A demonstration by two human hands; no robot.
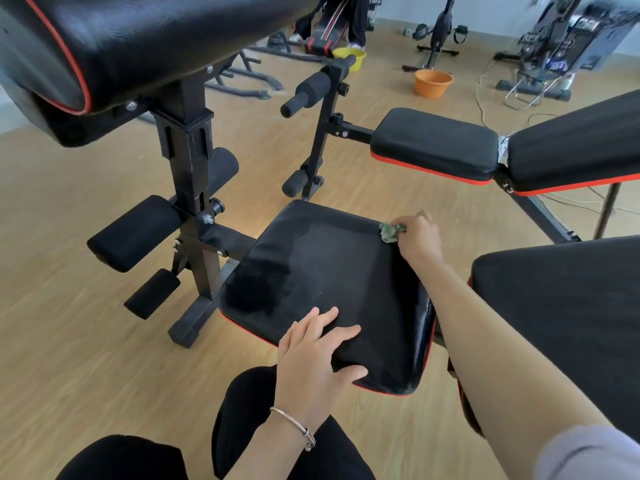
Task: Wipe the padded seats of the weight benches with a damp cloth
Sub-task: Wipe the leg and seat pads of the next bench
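**Two benches, one cloth: a quick count**

Biggest first: one wood floor [86,188] under everything. Then one big black pad [156,36] with red piping filled the top left, up on a black post.

Two backrests showed on the right, the near one [561,306] low in view and the far one [575,150] above it. Each had a seat just beside it, so two seats. The near seat [329,271] sat dead centre and the far seat [433,143] was well behind it. The near seat had a darker patch across its left part.

I counted three foam rollers [135,233] on the near post. More sat on the far post, but I couldn't count those cleanly.

There were two basins on the floor at the back, one orange [433,83] and one yellow [339,51].

Two hands were in view. The left hand [315,358] lay flat on the near edge of the near seat, fingers straight and spread, holding nothing. The right hand [419,237] was at the far right corner of that same seat, with its fingers curled round the cloth.

There was one cloth [389,232], green and bunched up, poking out of the right hand and touching the seat top at that corner.

Smallest was one thin bracelet [294,426] on the left wrist.
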